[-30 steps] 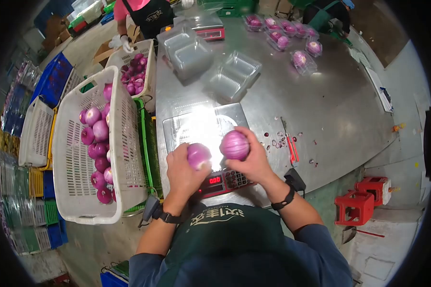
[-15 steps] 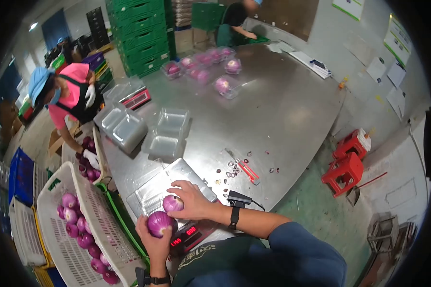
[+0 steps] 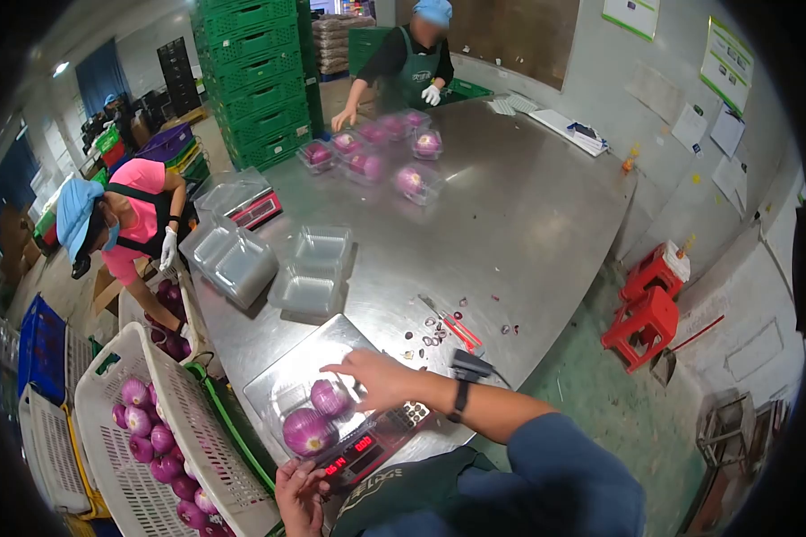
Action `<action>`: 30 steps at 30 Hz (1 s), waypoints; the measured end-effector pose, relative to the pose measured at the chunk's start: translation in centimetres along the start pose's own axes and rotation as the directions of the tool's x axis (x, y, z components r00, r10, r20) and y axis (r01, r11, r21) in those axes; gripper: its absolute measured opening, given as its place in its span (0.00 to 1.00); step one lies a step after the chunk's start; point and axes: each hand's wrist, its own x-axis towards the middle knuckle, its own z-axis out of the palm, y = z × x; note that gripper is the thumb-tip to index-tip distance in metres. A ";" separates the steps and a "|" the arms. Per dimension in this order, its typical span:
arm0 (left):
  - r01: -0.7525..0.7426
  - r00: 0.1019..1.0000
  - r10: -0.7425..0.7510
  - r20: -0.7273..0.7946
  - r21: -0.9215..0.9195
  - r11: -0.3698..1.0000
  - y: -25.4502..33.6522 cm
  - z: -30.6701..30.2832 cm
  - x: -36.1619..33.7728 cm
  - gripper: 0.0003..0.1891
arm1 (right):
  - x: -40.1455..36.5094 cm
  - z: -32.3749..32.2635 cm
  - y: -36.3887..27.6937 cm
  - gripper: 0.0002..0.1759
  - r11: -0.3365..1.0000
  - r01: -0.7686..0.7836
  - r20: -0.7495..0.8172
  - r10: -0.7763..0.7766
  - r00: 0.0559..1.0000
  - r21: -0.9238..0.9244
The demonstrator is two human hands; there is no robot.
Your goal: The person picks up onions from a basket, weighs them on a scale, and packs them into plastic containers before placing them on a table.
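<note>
Two purple onions, a larger one [image 3: 309, 432] and a smaller one [image 3: 330, 398], lie side by side on the metal pan [image 3: 282, 371] of a digital scale [image 3: 367, 452] with lit red digits. A clear plastic edge shows around them, its outline hard to make out. My right hand [image 3: 383, 380] is open just right of the smaller onion, index finger stretched across the pan above it. Below the larger onion, at the scale's near corner, my left hand [image 3: 301, 490] is empty, its fingers loosely bent and apart.
Clear trays [image 3: 312, 267] sit beyond the scale; a red-handled cutter [image 3: 461, 333] lies among peel scraps. White crate [image 3: 139, 345] holds onions at left. One co-worker [image 3: 143, 215] reaches into another crate; another person [image 3: 412, 67] stands behind packed onions [image 3: 367, 166]. Red stools [image 3: 643, 327] stand right.
Both onions have left my hands and rest on the scale. My left hand has drawn down toward me. The scale's digits have changed. The far co-worker has straightened and reaches toward packed onions.
</note>
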 end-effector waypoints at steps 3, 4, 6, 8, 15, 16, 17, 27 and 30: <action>-0.048 0.983 0.011 -0.183 -0.197 0.979 -2.2 -1.4 2.1 0.11 | -3.6 -4.4 -5.5 0.63 0.892 -0.417 0.532 0.271 0.802 0.175; -0.057 0.976 0.032 -0.214 -0.108 0.993 -2.9 -2.3 3.2 0.06 | -4.2 -4.1 -6.4 0.57 0.859 -0.453 0.457 0.312 0.833 0.239; -0.056 0.978 0.046 -0.203 -0.046 0.997 -4.0 -4.1 4.9 0.05 | -5.1 -1.2 -5.3 0.52 0.759 -0.521 0.384 0.380 0.841 0.390; -0.060 0.978 0.064 -0.198 0.023 0.998 -3.9 -4.2 5.1 0.04 | -6.0 1.9 -3.5 0.37 0.591 -0.527 0.309 0.436 0.846 0.611; -0.128 0.969 0.140 -0.201 0.071 0.989 -3.4 -1.4 5.3 0.11 | -6.4 0.8 -3.1 0.29 0.530 -0.572 0.324 0.491 0.809 0.626; -0.135 0.965 0.148 -0.215 0.070 0.988 -3.5 -1.2 5.2 0.14 | -6.5 1.0 -2.5 0.29 0.597 -0.544 0.290 0.472 0.832 0.589; -0.134 0.962 0.148 -0.230 0.075 0.988 -3.6 -1.3 5.1 0.14 | -6.8 1.4 -1.8 0.30 0.657 -0.514 0.266 0.446 0.855 0.551; -0.061 0.976 0.092 -0.198 0.157 0.986 -4.8 3.0 6.9 0.22 | -9.0 -3.0 2.8 0.63 0.500 -0.567 0.250 0.565 0.786 0.654; 0.005 0.990 0.023 -0.137 0.199 0.980 -5.9 5.5 8.2 0.23 | -9.3 -2.6 3.9 0.66 0.523 -0.467 0.201 0.485 0.851 0.713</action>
